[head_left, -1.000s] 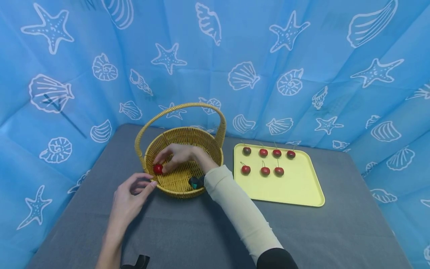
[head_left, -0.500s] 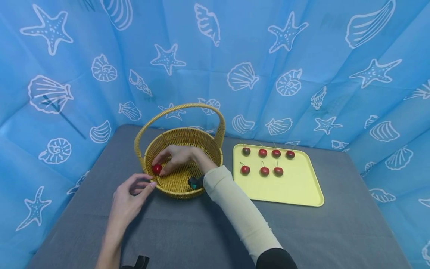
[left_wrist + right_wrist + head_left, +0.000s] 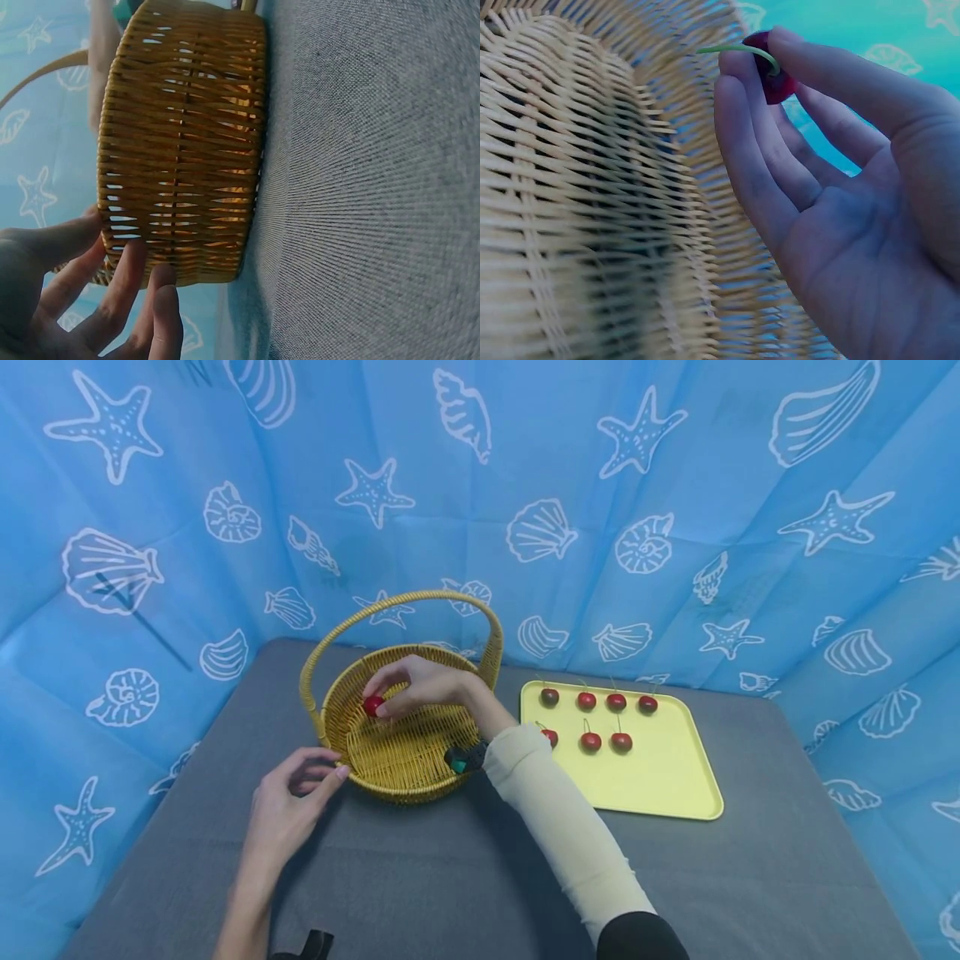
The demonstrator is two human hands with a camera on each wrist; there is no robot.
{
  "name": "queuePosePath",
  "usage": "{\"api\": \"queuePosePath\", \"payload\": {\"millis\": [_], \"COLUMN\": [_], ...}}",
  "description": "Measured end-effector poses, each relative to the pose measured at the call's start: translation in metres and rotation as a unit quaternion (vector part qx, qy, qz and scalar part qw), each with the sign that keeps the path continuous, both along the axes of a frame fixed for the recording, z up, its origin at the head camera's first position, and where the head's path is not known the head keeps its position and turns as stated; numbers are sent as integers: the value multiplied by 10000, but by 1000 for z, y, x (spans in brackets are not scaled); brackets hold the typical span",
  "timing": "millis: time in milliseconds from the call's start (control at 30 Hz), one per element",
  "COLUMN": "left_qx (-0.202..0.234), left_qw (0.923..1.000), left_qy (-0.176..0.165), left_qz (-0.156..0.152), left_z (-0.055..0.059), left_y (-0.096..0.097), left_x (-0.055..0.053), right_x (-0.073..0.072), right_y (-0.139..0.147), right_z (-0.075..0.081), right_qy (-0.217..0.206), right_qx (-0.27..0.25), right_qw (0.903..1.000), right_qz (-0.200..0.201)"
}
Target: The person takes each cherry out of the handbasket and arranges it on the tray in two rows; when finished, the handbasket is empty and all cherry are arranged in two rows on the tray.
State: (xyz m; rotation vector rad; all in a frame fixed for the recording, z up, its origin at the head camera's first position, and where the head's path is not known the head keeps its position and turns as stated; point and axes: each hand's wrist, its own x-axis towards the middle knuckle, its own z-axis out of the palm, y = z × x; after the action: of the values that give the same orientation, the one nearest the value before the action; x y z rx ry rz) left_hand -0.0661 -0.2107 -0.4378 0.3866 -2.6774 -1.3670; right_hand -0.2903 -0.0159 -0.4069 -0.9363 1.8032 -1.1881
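Observation:
My right hand [image 3: 420, 683] pinches a dark red cherry [image 3: 372, 706] between thumb and fingertips, over the inside of the wicker basket [image 3: 405, 789]. A curved green stem [image 3: 759, 52] shows on the cherry in the right wrist view. At the basket's front left rim my left hand [image 3: 288, 802] grips the edge, thumb on top and fingers against the woven wall [image 3: 180, 150]. The basket stands upright on the table with its arched handle [image 3: 405, 599] raised.
Right of the basket lies a yellow tray [image 3: 660, 785] with several stemmed cherries [image 3: 590, 742] in two rows. The grey tabletop [image 3: 420, 877] is backed by a blue curtain [image 3: 450, 543] with shell and starfish prints. My right sleeve [image 3: 570, 827] overlaps the tray's left edge.
The right hand has lifted the cherry from the basket's left side and moved it back and to the right. The left hand stays on the rim.

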Motion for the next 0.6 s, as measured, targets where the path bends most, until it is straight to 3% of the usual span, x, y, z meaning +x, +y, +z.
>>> {"api": "queuePosePath", "payload": {"millis": [267,600], "left_qx": [14,-71], "left_qw": [9999,9998], "left_qy": [99,178], "left_qz": [5,57], "left_z": [0,-2], "left_y": [0,1], "left_x": [0,0], "right_x": [0,11], "right_y": [44,118], "right_z": [29,60], "right_qy": [807,857], "right_qx": [3,225], "right_qw": [9967,9961], "right_qz": [-18,36]}}
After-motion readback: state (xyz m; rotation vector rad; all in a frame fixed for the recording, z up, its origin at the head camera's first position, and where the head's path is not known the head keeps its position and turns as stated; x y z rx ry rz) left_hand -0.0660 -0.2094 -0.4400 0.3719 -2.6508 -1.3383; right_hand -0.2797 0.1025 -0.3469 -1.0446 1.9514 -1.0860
